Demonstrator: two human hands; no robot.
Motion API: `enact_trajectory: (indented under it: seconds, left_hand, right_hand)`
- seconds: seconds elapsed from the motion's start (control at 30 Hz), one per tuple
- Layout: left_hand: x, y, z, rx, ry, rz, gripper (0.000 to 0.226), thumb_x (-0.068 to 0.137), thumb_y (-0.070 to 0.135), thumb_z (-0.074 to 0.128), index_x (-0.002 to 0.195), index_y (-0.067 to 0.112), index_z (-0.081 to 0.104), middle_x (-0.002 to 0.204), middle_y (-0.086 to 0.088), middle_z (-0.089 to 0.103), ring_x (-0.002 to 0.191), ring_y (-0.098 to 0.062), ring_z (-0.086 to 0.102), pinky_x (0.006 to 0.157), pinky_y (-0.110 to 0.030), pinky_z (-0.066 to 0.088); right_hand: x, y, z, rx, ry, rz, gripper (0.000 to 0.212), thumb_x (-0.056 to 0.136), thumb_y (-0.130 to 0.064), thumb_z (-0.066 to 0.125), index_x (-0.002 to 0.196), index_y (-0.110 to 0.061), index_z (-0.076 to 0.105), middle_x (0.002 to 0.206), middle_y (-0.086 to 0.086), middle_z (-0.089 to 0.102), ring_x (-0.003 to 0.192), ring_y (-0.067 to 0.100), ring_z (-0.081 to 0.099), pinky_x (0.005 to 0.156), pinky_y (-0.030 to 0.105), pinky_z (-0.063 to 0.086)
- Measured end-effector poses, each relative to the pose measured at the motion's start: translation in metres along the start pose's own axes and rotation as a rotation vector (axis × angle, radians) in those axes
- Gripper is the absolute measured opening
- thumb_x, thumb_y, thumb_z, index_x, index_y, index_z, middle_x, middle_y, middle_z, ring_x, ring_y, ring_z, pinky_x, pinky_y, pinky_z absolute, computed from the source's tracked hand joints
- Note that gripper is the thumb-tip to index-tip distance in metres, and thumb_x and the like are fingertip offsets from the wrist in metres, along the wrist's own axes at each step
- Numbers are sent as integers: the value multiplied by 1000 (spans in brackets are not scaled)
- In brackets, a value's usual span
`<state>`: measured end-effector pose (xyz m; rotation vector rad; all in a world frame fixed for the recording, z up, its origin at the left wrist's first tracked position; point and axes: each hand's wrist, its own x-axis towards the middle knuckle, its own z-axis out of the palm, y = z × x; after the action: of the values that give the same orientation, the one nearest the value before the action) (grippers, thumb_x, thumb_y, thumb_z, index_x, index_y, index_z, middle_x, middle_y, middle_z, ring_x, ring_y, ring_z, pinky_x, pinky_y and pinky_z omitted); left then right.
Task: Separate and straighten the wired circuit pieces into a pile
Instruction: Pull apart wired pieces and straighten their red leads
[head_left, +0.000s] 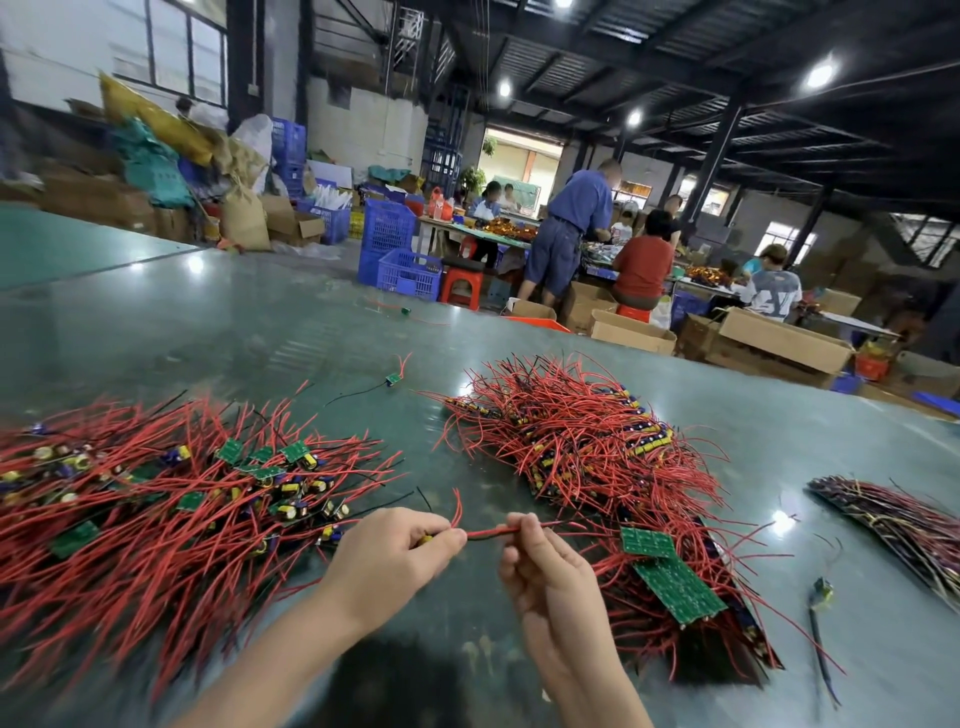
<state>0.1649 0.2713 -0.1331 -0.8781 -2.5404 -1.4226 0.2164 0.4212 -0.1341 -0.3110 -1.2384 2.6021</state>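
Head view, only 1 camera.

Left hand (397, 553) clenched around 1 wired circuit piece (491, 531): the board end sits inside the fist, only a bit of yellow component shows at the knuckles. Right hand (540, 566) pinches the same piece's red wire between thumb and forefinger, just beside the left fist. The piece spans the gap between both hands, above the green table (260, 322).

Handling, my read: very light. Wire is soft, bends easily and holds its kinks, so run it through pinched fingers to straighten it. Insulation probably a bit slick. The solder joints at the board are likely the weak spot, so keep hold of the board body and pull along the wire, not across it.

Orientation: long axis runs roughly left-right, hand to hand, board end toward the left fist, free wire end pointing right past the right fingers. A short red lead curls up from the left fist.

Tangled heap (156, 499) lies left of the left hand. Sorted pile (597, 457) sits beyond and right of the right hand, its wires fanning away, boards stacked near the right wrist.
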Motion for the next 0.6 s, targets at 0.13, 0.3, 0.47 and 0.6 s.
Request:
enact_trajectory:
  seconds: [0.13,0.3,0.47,0.6]
  left_hand:
    - [1,-2,-4,7,16,-15,38,75,48,43,49,22,45,44,3,38,47,-9,36,58,-32,27]
    - [1,-3,-5,152,21,2,44,75,50,39,55,11,42,46,1,36,49,-11,36,56,-31,25]
    - [2,-3,-4,170,0,-6,47,75,51,39,59,8,44,46,0,34,50,-12,34,57,-33,25]
    - [3,-3,-9,245,-11,-10,45,74,54,37,56,12,41,46,1,38,50,-12,36,56,-33,25]
  right_hand:
    - [2,-4,-3,-143,104,-159,15,70,-15,65,70,-7,76,66,4,67,48,5,56,45,14,47]
    - [6,-8,-11,-77,211,-248,26,85,-14,56,67,-9,75,64,2,66,47,3,54,44,14,46]
    - [5,-8,-8,-62,187,-282,20,75,-17,59,66,-10,75,66,2,68,48,3,53,48,11,47]
    - [2,-7,-16,-499,292,-494,24,89,-17,59,76,-27,77,53,-4,59,46,2,51,39,21,42]
